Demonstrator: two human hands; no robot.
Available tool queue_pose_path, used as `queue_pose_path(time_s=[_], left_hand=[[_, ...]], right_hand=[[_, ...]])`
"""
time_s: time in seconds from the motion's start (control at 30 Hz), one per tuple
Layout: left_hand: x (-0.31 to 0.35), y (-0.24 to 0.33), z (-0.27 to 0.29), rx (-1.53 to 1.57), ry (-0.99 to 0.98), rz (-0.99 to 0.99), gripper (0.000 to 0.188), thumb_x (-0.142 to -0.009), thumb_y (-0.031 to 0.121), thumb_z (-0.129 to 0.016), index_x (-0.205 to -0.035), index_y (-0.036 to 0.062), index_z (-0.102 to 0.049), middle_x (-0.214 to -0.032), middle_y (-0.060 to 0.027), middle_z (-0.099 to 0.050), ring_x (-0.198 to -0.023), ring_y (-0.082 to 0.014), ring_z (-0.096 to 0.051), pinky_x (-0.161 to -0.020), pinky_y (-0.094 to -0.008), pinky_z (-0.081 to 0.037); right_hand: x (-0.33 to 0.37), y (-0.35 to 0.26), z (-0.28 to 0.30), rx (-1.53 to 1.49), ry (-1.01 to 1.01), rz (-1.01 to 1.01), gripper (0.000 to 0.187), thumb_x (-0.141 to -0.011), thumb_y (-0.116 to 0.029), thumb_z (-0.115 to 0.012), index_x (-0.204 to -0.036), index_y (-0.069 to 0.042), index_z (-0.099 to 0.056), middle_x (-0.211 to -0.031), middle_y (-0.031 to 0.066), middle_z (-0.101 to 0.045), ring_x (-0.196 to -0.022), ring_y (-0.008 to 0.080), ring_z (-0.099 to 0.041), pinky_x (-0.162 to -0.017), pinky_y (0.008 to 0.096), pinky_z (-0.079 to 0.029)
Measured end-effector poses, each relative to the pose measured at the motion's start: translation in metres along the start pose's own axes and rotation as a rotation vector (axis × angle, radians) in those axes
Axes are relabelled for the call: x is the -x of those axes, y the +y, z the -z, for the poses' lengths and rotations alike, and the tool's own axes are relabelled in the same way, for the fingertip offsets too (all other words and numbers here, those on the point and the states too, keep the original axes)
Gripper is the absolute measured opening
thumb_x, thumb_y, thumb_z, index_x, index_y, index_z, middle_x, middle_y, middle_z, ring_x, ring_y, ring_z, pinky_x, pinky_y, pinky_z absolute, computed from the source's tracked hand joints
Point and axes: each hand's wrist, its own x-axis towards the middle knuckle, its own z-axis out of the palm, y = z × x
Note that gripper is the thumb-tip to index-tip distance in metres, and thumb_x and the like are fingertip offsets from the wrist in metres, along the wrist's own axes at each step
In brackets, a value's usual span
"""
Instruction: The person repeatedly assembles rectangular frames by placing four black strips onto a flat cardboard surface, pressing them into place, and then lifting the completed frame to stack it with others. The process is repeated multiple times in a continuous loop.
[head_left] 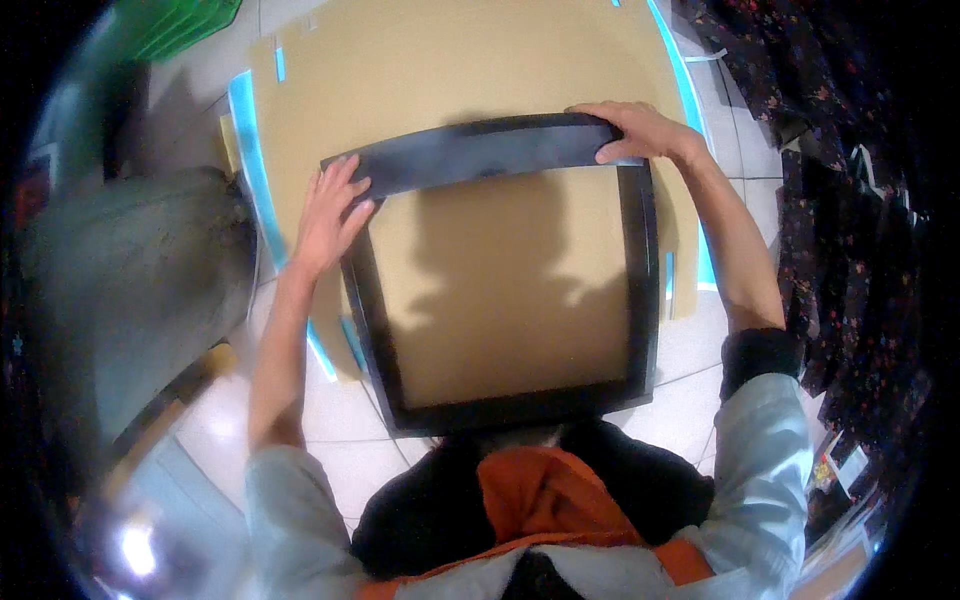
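One black frame [641, 270], likely stiff, best held at corners: right hand [637, 131] gripping far-right, left hand [332, 215] touching far-left, grip unclear.

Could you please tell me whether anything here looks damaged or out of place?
Nothing looks clearly spilled or damaged. Around the cardboard, blue strips sit unevenly, at staggered places; the dark patch inside the black frame appears to be only a shadow.

The rectangular frame [641, 280] was black, the cardboard [470, 60] tan, the strips [262, 195] bright blue, the dark fabric [828, 265] flower-patterned.
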Motion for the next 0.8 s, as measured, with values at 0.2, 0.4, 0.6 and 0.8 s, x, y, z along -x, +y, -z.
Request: queue_pose_path(time_s=[0.2,0.4,0.6,0.8], left_hand=[[-0.073,0.005,0.007,0.263,-0.268,0.165,0.048,-0.073,0.026,-0.066,-0.113,0.0054,-0.049,-0.113,-0.0170,-0.054,-0.107,-0.0337,-0.051,-0.089,-0.0366,-0.040],[-0.104,0.011,-0.018,-0.012,-0.448,0.089,0.045,-0.071,0.020,-0.066,-0.112,0.0085,-0.050,-0.100,-0.0135,-0.060,-0.094,-0.0345,-0.056,-0.077,-0.0412,-0.045],[-0.085,0.017,-0.048,-0.315,-0.227,0.103,0.034,-0.077,0.006,-0.050,-0.110,0.0155,-0.051,-0.096,-0.0109,-0.058,-0.088,-0.0301,-0.056,-0.074,-0.0423,-0.045],[-0.048,-0.021,-0.015,-0.308,-0.147,0.267,0.029,-0.078,0.006,-0.046,-0.105,0.0156,-0.053,-0.096,-0.0108,-0.059,-0.086,-0.0306,-0.058,-0.070,-0.0420,-0.048]], right_hand=[[-0.041,-0.018,0.013,-0.099,-0.229,0.051,0.064,-0.060,-0.015,-0.075,-0.116,-0.007,-0.045,-0.096,0.0144,-0.060,-0.092,0.0327,-0.056,-0.079,0.0380,-0.043],[-0.044,-0.033,0.000,0.315,-0.010,-0.037,0.039,-0.068,-0.017,-0.067,-0.104,-0.010,-0.050,-0.085,0.0106,-0.063,-0.083,0.0317,-0.060,-0.071,0.0406,-0.047],[-0.036,-0.026,-0.039,0.480,0.303,-0.164,0.026,-0.079,-0.013,-0.051,-0.104,-0.015,-0.048,-0.088,0.0087,-0.060,-0.080,0.0291,-0.060,-0.068,0.0416,-0.049],[-0.008,-0.023,-0.015,0.332,0.156,-0.414,0.028,-0.080,-0.005,-0.044,-0.105,-0.015,-0.049,-0.094,0.0093,-0.059,-0.090,0.0288,-0.058,-0.075,0.0401,-0.048]])
